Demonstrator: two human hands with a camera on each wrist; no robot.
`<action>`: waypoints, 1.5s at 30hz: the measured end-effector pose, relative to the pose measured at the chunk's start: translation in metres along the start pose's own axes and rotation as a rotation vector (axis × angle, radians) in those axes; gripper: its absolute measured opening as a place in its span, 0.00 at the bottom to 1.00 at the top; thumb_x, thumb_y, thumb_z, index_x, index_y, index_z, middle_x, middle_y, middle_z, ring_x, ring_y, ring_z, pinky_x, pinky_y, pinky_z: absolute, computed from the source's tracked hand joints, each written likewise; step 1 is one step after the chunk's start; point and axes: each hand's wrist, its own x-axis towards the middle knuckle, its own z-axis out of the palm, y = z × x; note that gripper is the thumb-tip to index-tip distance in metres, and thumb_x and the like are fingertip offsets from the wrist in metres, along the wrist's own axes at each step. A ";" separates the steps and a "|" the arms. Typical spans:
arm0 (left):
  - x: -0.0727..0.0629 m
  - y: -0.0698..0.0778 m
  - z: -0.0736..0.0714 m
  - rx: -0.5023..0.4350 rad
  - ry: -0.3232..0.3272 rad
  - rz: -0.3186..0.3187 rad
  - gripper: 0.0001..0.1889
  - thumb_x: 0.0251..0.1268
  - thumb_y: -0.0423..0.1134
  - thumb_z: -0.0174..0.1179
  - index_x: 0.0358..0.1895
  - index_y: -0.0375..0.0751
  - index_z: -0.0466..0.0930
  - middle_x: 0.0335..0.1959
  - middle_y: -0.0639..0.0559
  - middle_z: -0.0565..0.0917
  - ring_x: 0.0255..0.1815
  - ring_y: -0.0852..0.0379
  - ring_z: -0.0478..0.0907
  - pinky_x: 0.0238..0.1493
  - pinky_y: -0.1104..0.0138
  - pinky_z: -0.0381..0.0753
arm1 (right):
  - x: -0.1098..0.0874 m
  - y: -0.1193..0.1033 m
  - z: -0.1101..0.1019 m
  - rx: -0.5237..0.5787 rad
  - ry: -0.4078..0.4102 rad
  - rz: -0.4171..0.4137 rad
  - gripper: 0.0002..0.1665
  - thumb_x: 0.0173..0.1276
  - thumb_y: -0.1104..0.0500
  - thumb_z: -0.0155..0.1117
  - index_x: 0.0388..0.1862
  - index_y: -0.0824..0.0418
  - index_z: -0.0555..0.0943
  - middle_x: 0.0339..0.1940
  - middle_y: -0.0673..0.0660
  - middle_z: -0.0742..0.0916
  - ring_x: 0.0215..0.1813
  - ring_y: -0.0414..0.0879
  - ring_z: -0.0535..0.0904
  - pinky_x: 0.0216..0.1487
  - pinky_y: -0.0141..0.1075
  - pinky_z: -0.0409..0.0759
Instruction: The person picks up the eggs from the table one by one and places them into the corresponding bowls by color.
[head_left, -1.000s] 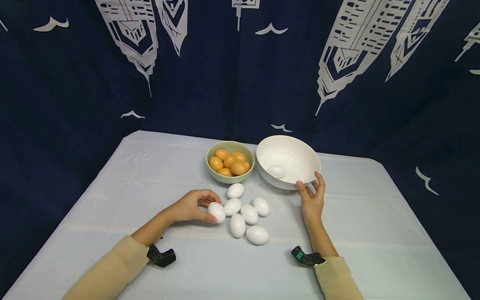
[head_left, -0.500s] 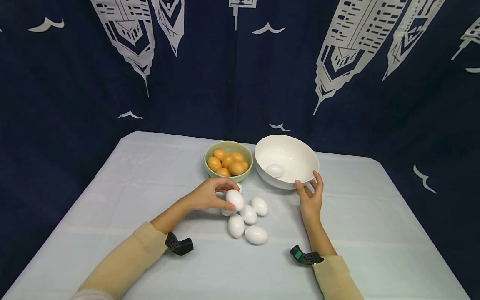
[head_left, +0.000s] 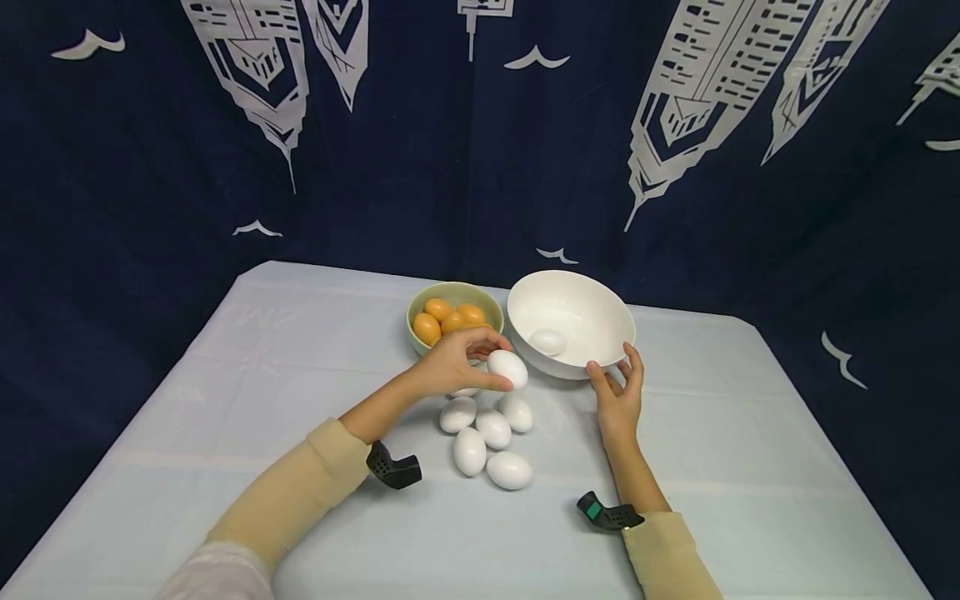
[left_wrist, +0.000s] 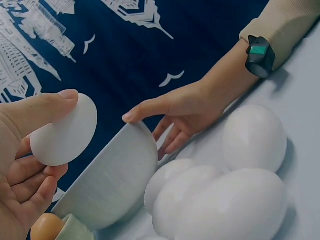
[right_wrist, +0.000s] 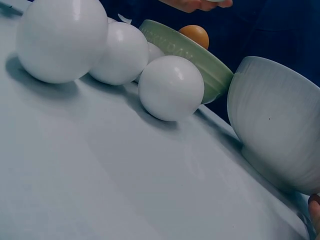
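My left hand (head_left: 461,364) pinches a white egg (head_left: 507,370) between thumb and fingers, raised over the table just short of the large white bowl (head_left: 600,321). In the left wrist view the thumb lies across the held egg (left_wrist: 65,131). My right hand (head_left: 619,408) holds the white bowl at its near right side, thumb at the rim and fingers along the outer wall. One white egg (head_left: 548,342) lies inside that bowl. Several more white eggs (head_left: 493,429) are clustered on the table in front, one partly hidden behind my left hand.
A smaller green bowl (head_left: 414,340) with several orange eggs (head_left: 427,328) stands left of the white bowl, partly covered by my left hand. The pale tablecloth (head_left: 300,333) ends at a dark blue curtain (head_left: 420,167) behind the bowls.
My left hand has carried the white egg up from the left of the cluster, rightward and away from me, toward the white bowl. The right hand has kept its place on the bowl.
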 end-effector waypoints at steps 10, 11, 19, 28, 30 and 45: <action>0.031 0.004 0.017 0.004 0.111 -0.044 0.24 0.49 0.37 0.77 0.51 0.37 0.79 0.48 0.50 0.83 0.51 0.57 0.79 0.55 0.70 0.75 | 0.009 0.019 -0.002 -0.013 0.012 -0.031 0.42 0.72 0.54 0.62 0.78 0.48 0.51 0.70 0.65 0.62 0.67 0.60 0.68 0.56 0.25 0.71; 0.034 0.005 0.019 0.007 0.122 -0.050 0.24 0.49 0.38 0.77 0.51 0.38 0.80 0.48 0.50 0.82 0.51 0.57 0.79 0.55 0.71 0.75 | 0.009 0.019 -0.002 -0.011 0.012 -0.030 0.43 0.72 0.54 0.62 0.78 0.48 0.51 0.70 0.65 0.62 0.67 0.60 0.68 0.56 0.25 0.71; 0.056 0.005 0.035 0.012 0.205 -0.087 0.24 0.52 0.40 0.75 0.51 0.37 0.80 0.49 0.48 0.82 0.49 0.56 0.79 0.52 0.71 0.76 | 0.008 0.018 -0.002 -0.018 0.006 -0.018 0.42 0.72 0.53 0.61 0.78 0.48 0.50 0.71 0.65 0.61 0.68 0.61 0.67 0.60 0.29 0.71; 0.072 -0.001 0.051 0.117 0.250 -0.092 0.24 0.50 0.41 0.76 0.50 0.38 0.80 0.48 0.48 0.84 0.51 0.53 0.79 0.54 0.70 0.75 | 0.008 0.018 -0.001 -0.023 0.004 -0.021 0.42 0.73 0.54 0.61 0.78 0.48 0.50 0.71 0.64 0.61 0.67 0.60 0.67 0.58 0.27 0.72; 0.075 -0.001 0.054 0.173 0.244 -0.096 0.25 0.50 0.43 0.77 0.51 0.40 0.79 0.48 0.50 0.84 0.52 0.54 0.79 0.54 0.70 0.75 | 0.008 0.018 -0.001 -0.022 0.006 -0.022 0.42 0.73 0.54 0.60 0.78 0.48 0.50 0.71 0.64 0.61 0.67 0.60 0.68 0.56 0.24 0.72; 0.100 -0.007 0.058 0.610 0.072 -0.094 0.24 0.54 0.51 0.73 0.53 0.45 0.80 0.47 0.55 0.85 0.47 0.56 0.79 0.50 0.67 0.74 | 0.008 0.018 -0.001 -0.023 0.015 -0.021 0.42 0.72 0.55 0.61 0.78 0.49 0.51 0.70 0.65 0.62 0.67 0.61 0.68 0.56 0.25 0.72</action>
